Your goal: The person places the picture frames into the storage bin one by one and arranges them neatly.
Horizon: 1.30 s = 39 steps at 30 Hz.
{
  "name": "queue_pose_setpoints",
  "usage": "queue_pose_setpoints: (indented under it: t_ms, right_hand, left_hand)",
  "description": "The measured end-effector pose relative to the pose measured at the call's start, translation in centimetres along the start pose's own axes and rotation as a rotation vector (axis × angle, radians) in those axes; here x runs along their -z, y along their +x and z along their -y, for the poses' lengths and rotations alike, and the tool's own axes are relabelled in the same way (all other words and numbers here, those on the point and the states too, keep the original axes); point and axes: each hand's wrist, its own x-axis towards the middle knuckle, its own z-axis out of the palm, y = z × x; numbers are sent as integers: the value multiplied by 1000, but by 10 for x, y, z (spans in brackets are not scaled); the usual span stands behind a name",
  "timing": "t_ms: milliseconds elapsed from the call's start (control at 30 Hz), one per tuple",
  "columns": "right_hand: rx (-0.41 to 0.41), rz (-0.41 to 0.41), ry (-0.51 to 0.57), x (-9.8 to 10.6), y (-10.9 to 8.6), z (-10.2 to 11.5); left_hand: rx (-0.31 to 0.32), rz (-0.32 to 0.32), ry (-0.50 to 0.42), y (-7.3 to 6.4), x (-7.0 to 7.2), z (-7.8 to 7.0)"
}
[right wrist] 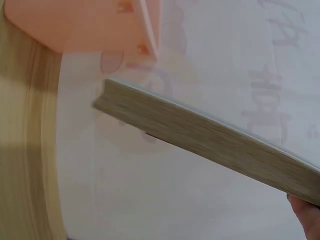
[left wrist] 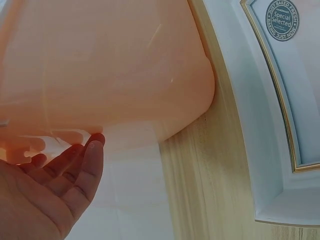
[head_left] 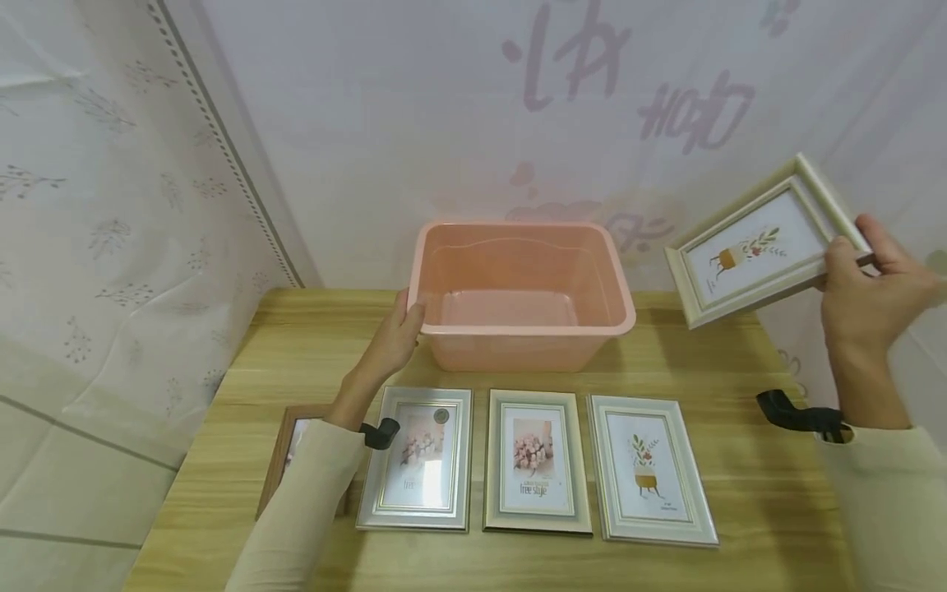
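A pink plastic basin (head_left: pixel 518 349) stands at the back of the wooden table. My left hand (head_left: pixel 392 339) holds its left rim; in the left wrist view the fingers (left wrist: pixel 90 165) touch the basin's side wall (left wrist: pixel 125 65). Raised at the right, my right hand (head_left: pixel 869 300) grips a cream picture frame (head_left: pixel 762 247) by one edge, thumb on the front. That picture shows a plant in an orange pot on legs. From the right wrist, only the frame's brown side edge (right wrist: pixel 200 135) and part of the hand (right wrist: pixel 306 217) show.
Along the front of the table (head_left: pixel 755 493) lie a silver-white frame (head_left: pixel 373 485), a cream frame (head_left: pixel 536 518) and a white frame (head_left: pixel 658 530). A brown frame (head_left: pixel 284 444) sits partly under my left forearm. A printed cloth wall (head_left: pixel 370 123) rises behind the basin.
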Motion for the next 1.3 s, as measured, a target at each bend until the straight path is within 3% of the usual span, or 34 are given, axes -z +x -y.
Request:
queue_pose_setpoints:
  t_ms: [100,233,533,933,1300]
  right_hand:
    - [19,-41,42,-5,-6,4]
    - [76,-37,63,-13,-10,9]
    - [60,-13,303,-37,-21,30]
    - [69,10,284,-60,-34,39]
    - [-41,85,357,-70,-43,42]
  left_hand:
    - [0,11,-4,-1,-1,1]
    - [4,27,-26,-4,0,0]
    - [18,39,-25,-6,2,0]
    - [8,38,-39,-3,-1,-1]
    - [20,20,-67,-5,-2,2]
